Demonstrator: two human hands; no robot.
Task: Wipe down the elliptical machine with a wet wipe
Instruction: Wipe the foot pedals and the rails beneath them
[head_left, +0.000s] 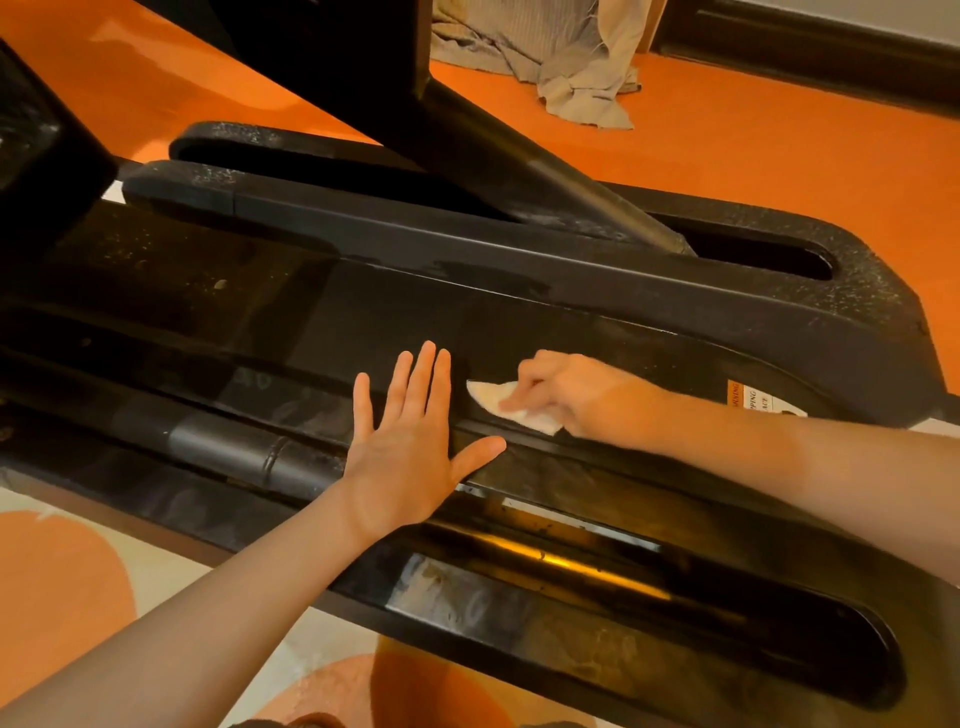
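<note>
The black elliptical machine (395, 312) fills the view, its long base lying across from left to right. Dust speckles its far rails, and the centre panel looks damp. My right hand (576, 397) presses a white wet wipe (498, 402) flat onto the centre panel, fingers curled over it. My left hand (410, 447) rests just left of the wipe, palm down on the panel's near edge, fingers spread, holding nothing.
A black arm of the machine (524, 166) slants down into the far rail slot. A crumpled beige cloth (566, 62) lies on the orange floor (779, 140) behind. An orange warning label (748, 400) sits at the right. The near rail (597, 571) has a slot.
</note>
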